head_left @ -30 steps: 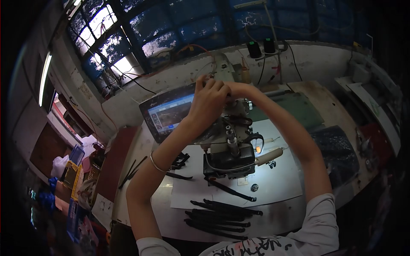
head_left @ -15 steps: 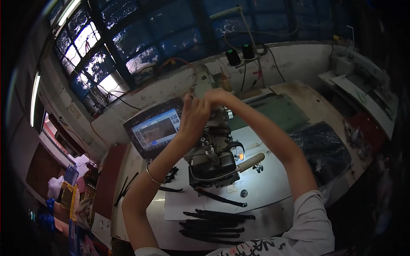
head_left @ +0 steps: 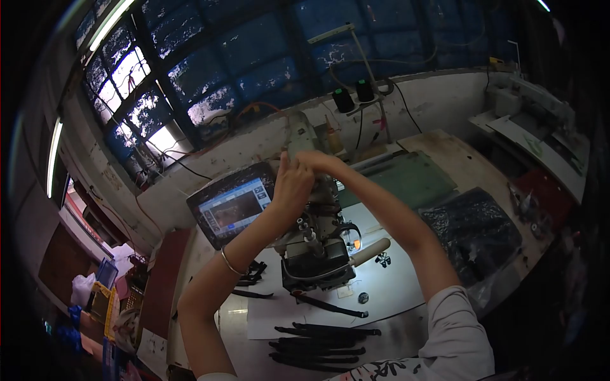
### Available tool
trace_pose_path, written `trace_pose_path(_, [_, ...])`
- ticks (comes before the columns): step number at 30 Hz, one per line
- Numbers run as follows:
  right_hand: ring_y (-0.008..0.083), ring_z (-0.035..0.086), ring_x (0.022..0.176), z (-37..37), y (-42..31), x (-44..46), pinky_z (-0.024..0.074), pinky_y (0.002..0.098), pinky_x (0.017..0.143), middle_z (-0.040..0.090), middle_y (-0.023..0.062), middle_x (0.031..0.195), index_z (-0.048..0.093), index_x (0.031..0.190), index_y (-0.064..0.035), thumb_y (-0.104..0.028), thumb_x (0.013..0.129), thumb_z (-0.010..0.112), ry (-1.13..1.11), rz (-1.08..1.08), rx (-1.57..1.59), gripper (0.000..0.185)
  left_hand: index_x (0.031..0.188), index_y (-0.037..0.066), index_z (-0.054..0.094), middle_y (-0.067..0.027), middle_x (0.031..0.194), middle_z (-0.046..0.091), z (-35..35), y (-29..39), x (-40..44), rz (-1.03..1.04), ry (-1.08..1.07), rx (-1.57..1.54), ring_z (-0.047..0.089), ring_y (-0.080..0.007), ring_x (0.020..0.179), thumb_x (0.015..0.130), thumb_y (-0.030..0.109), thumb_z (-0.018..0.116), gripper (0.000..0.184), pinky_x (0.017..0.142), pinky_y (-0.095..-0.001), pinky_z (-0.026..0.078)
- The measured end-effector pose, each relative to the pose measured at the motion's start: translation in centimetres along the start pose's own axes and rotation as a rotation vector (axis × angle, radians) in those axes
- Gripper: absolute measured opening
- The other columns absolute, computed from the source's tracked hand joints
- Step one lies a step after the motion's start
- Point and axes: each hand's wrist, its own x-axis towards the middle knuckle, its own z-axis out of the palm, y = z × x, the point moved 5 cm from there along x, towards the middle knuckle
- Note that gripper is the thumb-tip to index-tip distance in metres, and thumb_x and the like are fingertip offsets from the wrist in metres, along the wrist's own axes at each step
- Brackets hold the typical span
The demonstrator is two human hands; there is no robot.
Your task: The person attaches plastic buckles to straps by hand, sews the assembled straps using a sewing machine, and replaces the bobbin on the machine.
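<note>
Both my arms reach up over the head of an industrial sewing machine (head_left: pixel 312 259). My left hand (head_left: pixel 293 189) is raised above the machine's top with its fingers curled together. Right against it, my right hand (head_left: pixel 315 161) is closed, its fingertips partly hidden behind the left. Whatever they pinch is too small or too covered to make out. A black strap (head_left: pixel 330 305) lies with one end beneath the machine's front. Several more black straps (head_left: pixel 324 346) are piled on the table close to my body.
Left of the machine stands a lit control screen (head_left: pixel 234 208). Thread cones (head_left: pixel 353 95) sit on a stand at the back. A black plastic bag (head_left: pixel 473 225) lies to the right, beside a green board (head_left: pixel 406 181). Small black parts (head_left: pixel 383 259) rest near the machine's handle.
The camera view has tilted up slightly, so the scene sits lower. My hands stay together above the machine, with only a slight shift of the fingers.
</note>
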Motion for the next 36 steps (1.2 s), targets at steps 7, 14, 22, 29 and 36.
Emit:
trace_pose_path(7, [0.029, 0.062, 0.069, 1.9, 2.4, 1.0, 0.0466, 0.0368, 0.063, 0.065, 0.0157, 0.076, 0.065, 0.079, -0.0019, -0.02, 0.062, 0.064, -0.193, -0.101, 0.039, 0.025, 0.082, 0.003, 0.058, -0.0093, 0.078, 0.059, -0.9, 0.3, -0.7, -0.02, 0.083, -0.133, 0.057, -0.0223, 0.086, 0.064, -0.001, 0.056, 0.019, 0.098, -0.0444, 0.026])
trace_pose_path(14, [0.0228, 0.062, 0.063, 0.3, 2.7, -0.3, 0.0456, 0.0317, 0.056, 0.063, 0.0148, 0.068, 0.066, 0.072, -0.002, -0.031, 0.063, 0.064, -0.304, 0.199, -0.047, 0.03, 0.081, 0.004, 0.06, -0.0093, 0.079, 0.061, 0.1, -0.5, -0.3, -0.061, -0.076, -0.1, 0.058, -0.0228, 0.085, 0.066, 0.002, 0.059, 0.016, 0.098, -0.0432, 0.026])
trace_pose_path(22, [0.0251, 0.063, 0.069, -0.8, -0.1, -0.2, 0.045, 0.0373, 0.061, 0.065, 0.0187, 0.075, 0.064, 0.077, 0.0029, -0.024, 0.065, 0.064, -0.138, 0.139, -0.159, 0.029, 0.082, 0.004, 0.063, -0.008, 0.076, 0.062, 1.4, -1.1, 0.5, -0.089, -0.219, 0.047, 0.06, -0.0225, 0.084, 0.062, 0.001, 0.061, 0.02, 0.099, -0.0445, 0.026])
trace_pose_path(29, [0.0233, 0.06, 0.063, 1.2, 0.6, 1.4, 0.0458, 0.0339, 0.058, 0.064, 0.0106, 0.068, 0.065, 0.077, 0.001, -0.034, 0.065, 0.063, -0.116, 0.049, -0.074, 0.037, 0.077, 0.004, 0.063, -0.0091, 0.076, 0.063, 0.6, -1.5, 0.2, -0.125, -0.246, -0.076, 0.06, -0.0239, 0.083, 0.062, 0.003, 0.062, 0.015, 0.1, -0.0467, 0.024])
trace_pose_path(36, [0.0318, 0.062, 0.073, 0.7, -0.6, -1.4, 0.0472, 0.0387, 0.065, 0.064, 0.0178, 0.075, 0.066, 0.079, -0.0016, -0.028, 0.066, 0.062, -0.282, 0.087, -0.009, 0.03, 0.076, 0.009, 0.065, -0.0066, 0.075, 0.063, -0.3, -0.5, -0.7, -0.039, -0.163, -0.058, 0.059, -0.0226, 0.085, 0.062, 0.011, 0.067, 0.014, 0.1, -0.0473, 0.024])
